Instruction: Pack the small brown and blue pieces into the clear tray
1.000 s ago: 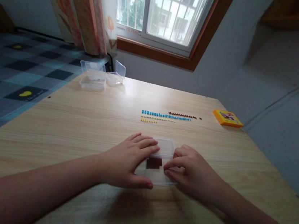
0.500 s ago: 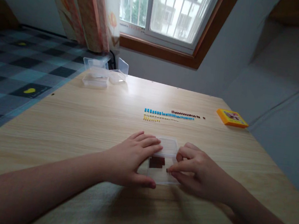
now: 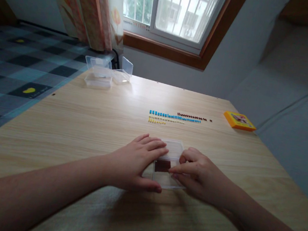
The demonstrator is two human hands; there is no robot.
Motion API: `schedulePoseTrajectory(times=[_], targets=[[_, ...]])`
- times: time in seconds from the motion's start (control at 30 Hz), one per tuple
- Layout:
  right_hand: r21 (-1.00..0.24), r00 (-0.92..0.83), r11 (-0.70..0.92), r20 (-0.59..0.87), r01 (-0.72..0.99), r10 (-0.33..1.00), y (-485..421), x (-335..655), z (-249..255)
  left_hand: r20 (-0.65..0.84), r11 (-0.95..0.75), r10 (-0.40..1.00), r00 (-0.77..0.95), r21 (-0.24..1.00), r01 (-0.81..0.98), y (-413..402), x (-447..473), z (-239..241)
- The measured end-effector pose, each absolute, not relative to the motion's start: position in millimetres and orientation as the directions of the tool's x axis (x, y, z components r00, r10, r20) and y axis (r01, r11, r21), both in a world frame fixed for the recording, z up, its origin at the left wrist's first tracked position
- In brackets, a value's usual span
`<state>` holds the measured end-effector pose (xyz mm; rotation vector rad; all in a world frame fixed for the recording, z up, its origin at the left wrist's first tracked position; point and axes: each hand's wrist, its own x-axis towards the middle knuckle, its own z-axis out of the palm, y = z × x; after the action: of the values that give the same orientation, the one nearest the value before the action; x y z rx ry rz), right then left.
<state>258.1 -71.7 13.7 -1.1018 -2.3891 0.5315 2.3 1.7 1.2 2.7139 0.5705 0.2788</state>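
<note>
Head: box [image 3: 160, 180]—brown block [image 3: 161, 165] inside; left hand [image 3: 137, 162] splayed, right hand [image 3: 199, 171] curled, hold unclear.

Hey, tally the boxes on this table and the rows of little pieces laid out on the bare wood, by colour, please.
Clear boxes: 3
Orange box: 1
Brown row: 1
Blue row: 1
Pale row: 1
Yellow row: 1
Total: 8
Single pieces are too small to count reliably.

A bright, brown-framed window [image 3: 180, 12] shines beside a floral curtain [image 3: 95, 14]; a checked bedspread [image 3: 5, 71] lies left of the pale wooden worktop [image 3: 85, 126], and the walls [image 3: 300, 69] stand dim.
</note>
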Motion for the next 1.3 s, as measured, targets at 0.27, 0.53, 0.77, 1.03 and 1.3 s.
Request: schedulePoseTrajectory(times=[0.27, 0.53, 0.77, 1.03, 1.3], targets=[[-0.504, -0.560, 0.624, 0.296, 0.597, 0.774, -71.1, 260.4, 13.8, 0.131, -0.862, 0.416, 0.900, 0.373, 0.344, 2.5, 2.4, -0.3], [-0.502, -0.574, 0.609, 0.245, 0.614, 0.781, -71.0, 256.6, 12.8, 0.144, -0.866, 0.413, 0.899, 0.368, 0.339, 2.5, 2.5, -1.1], [-0.490, -0.577, 0.604, 0.226, 0.629, 0.785, -69.9, 256.3, 14.6, 0.146, -0.863, 0.414, 0.899, 0.376, 0.337, 2.3, 2.4, -0.9], [-0.498, -0.569, 0.594, 0.222, 0.632, 0.792, -70.0, 255.6, 12.1, 0.127, -0.859, 0.418, 0.900, 0.378, 0.346, 2.8, 2.8, -0.3], [-0.507, -0.569, 0.604, 0.244, 0.615, 0.785, -70.4, 256.5, 12.4, 0.134, -0.858, 0.420, 0.897, 0.381, 0.345, 1.7, 2.2, -0.5]])
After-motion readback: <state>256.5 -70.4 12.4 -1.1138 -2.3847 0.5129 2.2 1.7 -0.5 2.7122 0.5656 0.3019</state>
